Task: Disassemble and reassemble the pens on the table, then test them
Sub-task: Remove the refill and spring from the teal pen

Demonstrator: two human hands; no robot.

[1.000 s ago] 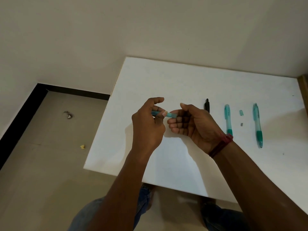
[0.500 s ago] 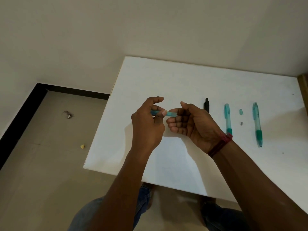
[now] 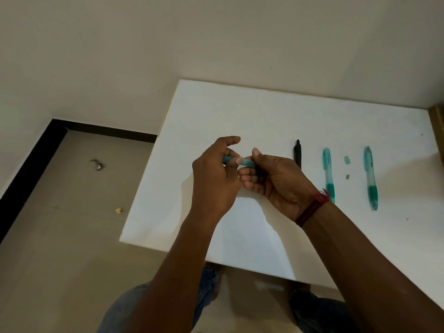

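above the white tabletop (image 3: 240, 111) the left hand (image 3: 213, 179) and right hand (image 3: 276, 181) each pinch an end of one teal pen barrel (image 3: 247, 161), only its middle visible; to the right lie one black pen (image 3: 298, 152), its near end hidden behind the right hand, and two whole pens, the left teal pen (image 3: 328, 174) and right teal pen (image 3: 371, 179), with between them a small teal part (image 3: 346, 160) and a small grey part (image 3: 347, 176), both too tiny to identify.

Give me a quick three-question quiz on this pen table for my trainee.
1. True or false: the left hand and right hand both grip one teal translucent pen barrel.
2. How many small loose parts lie on the white table between the two teal clear-bodied pens?
3. Which lies nearest the right hand? A slim black plastic pen; B a loose part; C the farther teal pen.
Key: 1 true; 2 two, a teal cap and a grey bit; 3 A.
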